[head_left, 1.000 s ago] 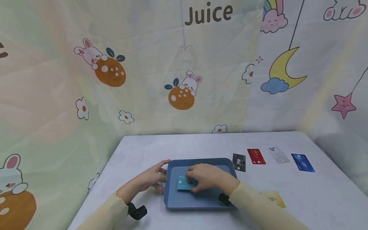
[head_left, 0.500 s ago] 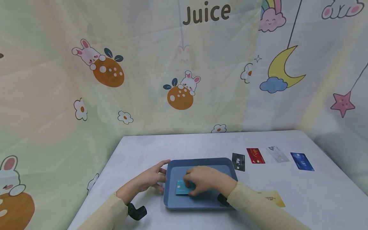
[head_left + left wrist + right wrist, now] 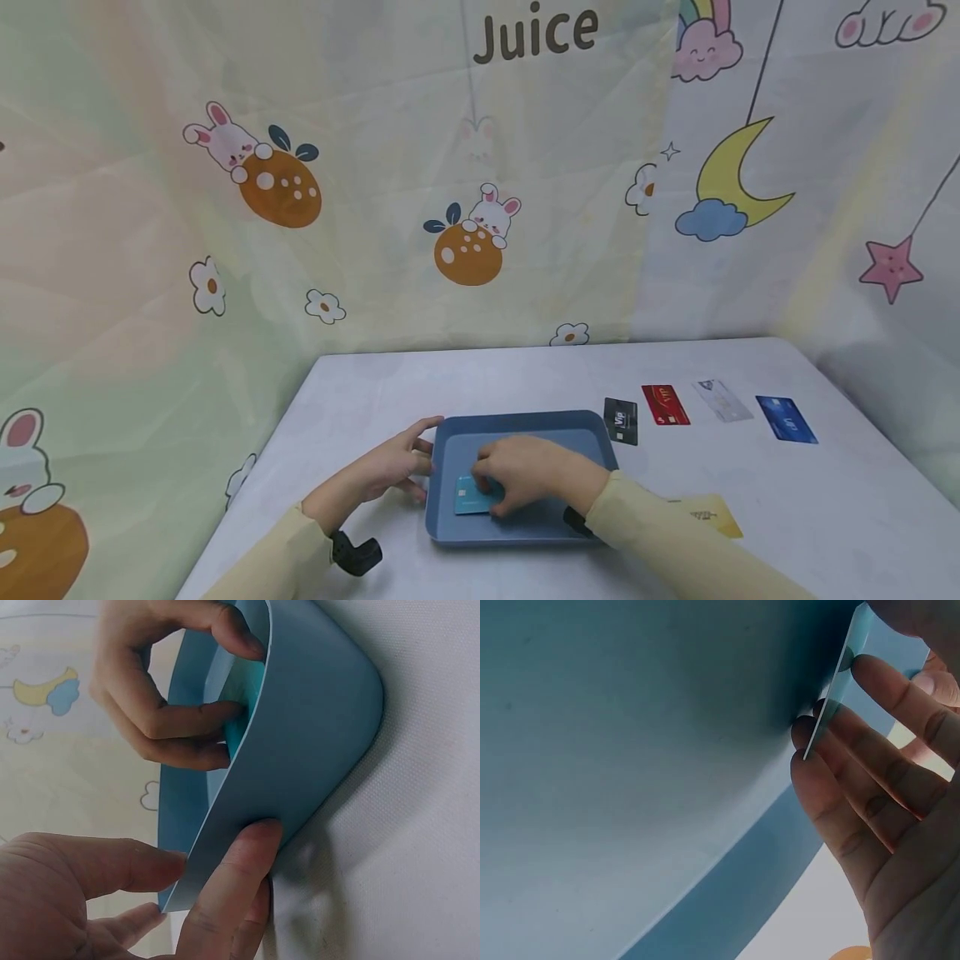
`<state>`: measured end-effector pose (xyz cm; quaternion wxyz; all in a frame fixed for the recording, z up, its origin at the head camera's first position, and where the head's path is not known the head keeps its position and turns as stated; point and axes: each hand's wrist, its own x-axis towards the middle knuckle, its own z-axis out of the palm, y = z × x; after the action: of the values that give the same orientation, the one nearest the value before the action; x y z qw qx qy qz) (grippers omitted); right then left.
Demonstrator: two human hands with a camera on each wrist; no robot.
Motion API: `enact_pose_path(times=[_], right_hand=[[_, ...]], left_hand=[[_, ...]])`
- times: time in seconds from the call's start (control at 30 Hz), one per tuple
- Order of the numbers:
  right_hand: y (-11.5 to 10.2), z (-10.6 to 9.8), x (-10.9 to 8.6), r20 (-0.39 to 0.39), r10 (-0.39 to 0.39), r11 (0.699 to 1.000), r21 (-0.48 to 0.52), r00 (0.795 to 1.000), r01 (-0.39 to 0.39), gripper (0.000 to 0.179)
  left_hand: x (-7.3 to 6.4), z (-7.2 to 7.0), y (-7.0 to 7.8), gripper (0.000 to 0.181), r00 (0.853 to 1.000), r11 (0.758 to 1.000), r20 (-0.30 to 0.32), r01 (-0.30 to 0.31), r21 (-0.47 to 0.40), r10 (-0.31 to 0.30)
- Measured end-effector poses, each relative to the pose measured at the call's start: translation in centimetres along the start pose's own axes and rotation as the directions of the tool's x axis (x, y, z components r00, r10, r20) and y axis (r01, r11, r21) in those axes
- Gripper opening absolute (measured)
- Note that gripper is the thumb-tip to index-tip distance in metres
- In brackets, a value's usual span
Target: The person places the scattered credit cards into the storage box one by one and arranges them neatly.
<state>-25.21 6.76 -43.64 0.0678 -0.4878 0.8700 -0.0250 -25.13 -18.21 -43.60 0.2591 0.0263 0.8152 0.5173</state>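
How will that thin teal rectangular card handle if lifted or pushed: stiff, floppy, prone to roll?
The thin teal rectangular card is probably stiff: its edge looks straight in the right hand. Likely light, being so thin edge-on. Pushed, it should slide rather than roll on the blue rectangular tray, being flat.

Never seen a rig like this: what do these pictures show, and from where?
These are a person's two bare hands. The wide picture comes from a head-worn camera; the close ones come from wrist cameras, one per hand. The left hand touches the side of a blue tray on a white table. The right hand holds a teal card inside the tray. At right lie a black card, red card, pale card, blue card and yellow card, partly hidden by the right sleeve.
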Motion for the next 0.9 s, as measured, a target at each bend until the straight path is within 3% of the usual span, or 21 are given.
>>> enact_pose_path(times=[0.57,0.9], right_hand=[[-1.3,0.0,0.7,-0.002,-0.056,0.995,-0.084,0.998,0.055,0.028],[-1.4,0.3,0.9,0.017,-0.070,0.998,-0.006,0.997,0.070,0.031]], left_hand=[[0.4,0.0,-0.2,0.085,1.000,1.000,-0.009,0.001,0.010,-0.001],[0.2,0.0,-0.2,0.086,1.000,1.000,0.000,0.007,0.007,-0.007]])
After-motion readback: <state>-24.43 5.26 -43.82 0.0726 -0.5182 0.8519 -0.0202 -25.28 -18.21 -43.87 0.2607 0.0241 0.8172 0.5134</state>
